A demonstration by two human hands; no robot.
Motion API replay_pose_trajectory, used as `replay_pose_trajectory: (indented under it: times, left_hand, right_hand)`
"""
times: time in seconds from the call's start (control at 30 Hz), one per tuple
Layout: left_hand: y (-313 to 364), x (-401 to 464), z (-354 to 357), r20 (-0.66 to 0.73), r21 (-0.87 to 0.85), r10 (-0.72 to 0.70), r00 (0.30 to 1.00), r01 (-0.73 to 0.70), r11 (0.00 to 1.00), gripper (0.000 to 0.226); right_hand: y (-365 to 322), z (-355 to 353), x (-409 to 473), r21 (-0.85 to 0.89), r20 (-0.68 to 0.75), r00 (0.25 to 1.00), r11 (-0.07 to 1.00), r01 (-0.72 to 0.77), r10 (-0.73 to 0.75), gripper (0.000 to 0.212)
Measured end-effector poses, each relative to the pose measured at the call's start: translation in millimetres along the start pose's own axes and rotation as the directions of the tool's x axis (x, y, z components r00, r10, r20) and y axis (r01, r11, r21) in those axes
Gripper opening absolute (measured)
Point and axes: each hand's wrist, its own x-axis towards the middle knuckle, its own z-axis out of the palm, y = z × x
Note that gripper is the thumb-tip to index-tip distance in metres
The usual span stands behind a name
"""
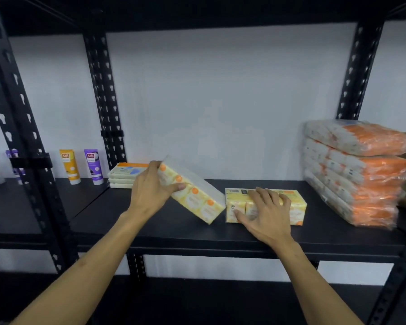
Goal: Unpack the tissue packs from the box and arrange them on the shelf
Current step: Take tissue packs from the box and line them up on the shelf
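Black shelf point(197, 233): your left hand point(150, 191) grips 1 tilted tissue pack point(192, 195) for placement; right hand point(265, 212) rests spread, steadying its neighbour pack point(295, 202).

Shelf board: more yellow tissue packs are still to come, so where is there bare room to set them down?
The shelf is bare between the flat yellow pack and the orange stack, and behind both yellow packs to the wall. It is crowded where the left hand tilts a pack against the flat one.

Tilted yellow tissue pack point(192, 193); flat pack point(291, 202) beside it.
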Motion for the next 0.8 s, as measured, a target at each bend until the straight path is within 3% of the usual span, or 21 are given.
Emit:
replay_pose_trajectory:
  times: [0.1,0.27,0.47,0.7,0.8]
  left_hand:
    - [-17.2,-7.8,11.7,0.037,-0.147,-0.096,0.995,0.1,0.984,0.095]
    - [-35.1,-24.6,22.6,0.105,-0.25,-0.138,0.985,0.16,0.955,0.103]
    - [-48.7,-28.8,30.1,0.167,-0.282,-0.199,0.966,0.24,0.929,0.096]
    - [-54.3,-31.8,32.4,0.138,-0.279,-0.212,0.968,0.243,0.929,0.094]
    - [-53.7,-32.5,32.7,0.127,-0.274,-0.213,0.969,0.241,0.931,0.091]
  right_hand:
    - [0.5,-1.5,-0.8,-0.045,0.049,0.999,0.999,0.021,-0.019,0.075]
    - [-2.1,-12.4,8.8,-0.095,0.227,0.974,0.995,0.003,0.019,0.074]
    - [-9.6,-19.5,18.1,-0.051,0.197,0.977,0.996,-0.072,0.081,0.065]
    - [-30.2,-39.2,33.4,0.294,0.076,0.961,0.915,-0.276,0.265,0.056]
    - [-42.2,-58.1,47.4,0.631,0.096,0.917,0.688,-0.357,0.388,0.049]
